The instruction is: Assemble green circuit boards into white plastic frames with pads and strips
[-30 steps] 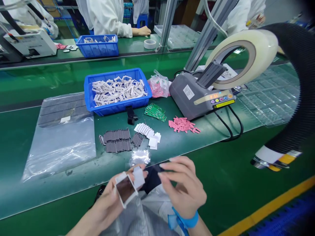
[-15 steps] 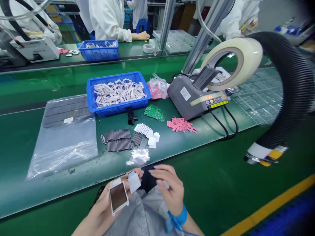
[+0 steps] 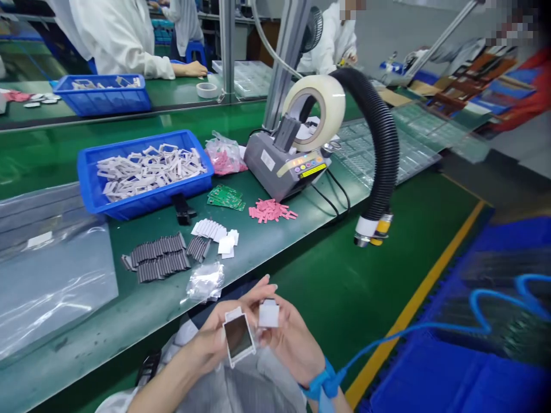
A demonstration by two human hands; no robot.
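Note:
My left hand (image 3: pixel 206 343) is closed on a small display panel (image 3: pixel 239 337), dark-faced in a white plastic frame with a pale tab at its top edge. Close beside it, my right hand (image 3: pixel 298 343) wears a blue wrist strap and has its fingers closed around a small white square piece (image 3: pixel 269 315). The two hands almost meet over my lap, just off the bench edge. Clear film pieces (image 3: pixel 206 281) lie on the bench in front of them. Beyond these are rows of dark panels (image 3: pixel 159 256) and white square pieces (image 3: pixel 227 243).
A blue bin (image 3: pixel 144 198) holds many white frames. Green circuit boards (image 3: pixel 226 197), pink strips (image 3: pixel 271 210) and a tape dispenser (image 3: pixel 275 172) stand along the bench. A black hose (image 3: pixel 381 132) hangs at right. A blue cord (image 3: pixel 413 328) runs from my wrist strap. Co-workers sit opposite.
My right hand has come in to the left hand and now grips the white square piece, which was at the left hand's fingers. The camera view has swung to the right.

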